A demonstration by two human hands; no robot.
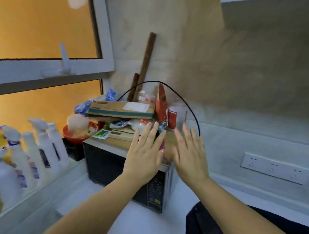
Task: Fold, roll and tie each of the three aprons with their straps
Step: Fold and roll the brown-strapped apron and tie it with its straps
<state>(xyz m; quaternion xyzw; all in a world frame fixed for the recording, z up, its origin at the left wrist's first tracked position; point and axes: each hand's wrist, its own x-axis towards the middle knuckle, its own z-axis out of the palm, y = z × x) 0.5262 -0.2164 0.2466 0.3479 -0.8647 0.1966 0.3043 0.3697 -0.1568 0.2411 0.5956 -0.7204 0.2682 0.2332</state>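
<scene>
Aprons first: the only candidate in sight is a dark cloth (233, 232) bunched on the white tabletop (138, 227) at the lower right, beside the right forearm. I can't say for certain it's an apron, and no strap, roll or knot shows.

Up come the hands, left hand (144, 154) and right hand (189, 156), side by side, fingers straight and spread, holding nothing. Neither touches the cloth.

They're raised in front of the microwave (124, 163), and that's the worry. Its top carries a loose heap: a cardboard box (122, 109) lying across packets, and a red packet (162, 102) standing on end. A black cable (154, 81) arches over the lot and drops just past the right fingertips. A careless sweep forward could snag that cable or nudge the heap off the edge.

To the left, spray bottles (38, 142) stand packed in a row; a wide swing of cloth could topple them. With the view lifted off the cloth, any fold would likely go crooked.
</scene>
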